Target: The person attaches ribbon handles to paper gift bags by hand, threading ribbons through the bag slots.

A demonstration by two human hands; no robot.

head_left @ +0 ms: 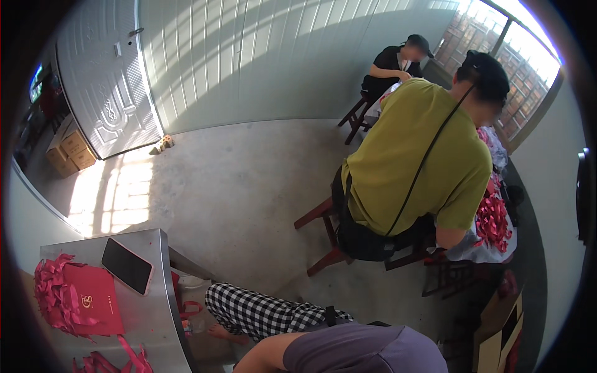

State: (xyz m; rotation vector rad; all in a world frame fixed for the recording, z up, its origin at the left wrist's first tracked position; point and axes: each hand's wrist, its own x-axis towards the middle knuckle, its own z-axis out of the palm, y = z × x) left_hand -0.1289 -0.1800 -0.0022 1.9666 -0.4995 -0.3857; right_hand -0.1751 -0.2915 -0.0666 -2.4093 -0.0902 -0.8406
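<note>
Neither my left hand nor my right hand shows in the head view. At the lower edge is a purple-sleeved shoulder (373, 351) with a bare arm (264, 355) reaching down to the left; its hand is cut off. Beside it is a leg in black-and-white checked trousers (261, 309). On the metal table (158, 298) at lower left lies a flat red paper bag (99, 301), with a heap of red ribbons (59, 298) over its left side. A dark-screened phone (127, 265) lies behind it. More red ribbon pieces (102, 362) lie nearer the bottom edge.
A person in a yellow-green shirt (416, 161) sits on a red-brown stool (320, 217), back partly turned. Another person in black (390, 61) sits beyond. Red ribbons (493, 221) cover their table. Cardboard boxes (71, 149) stand by the door (109, 81); an open carton (500, 329) stands lower right.
</note>
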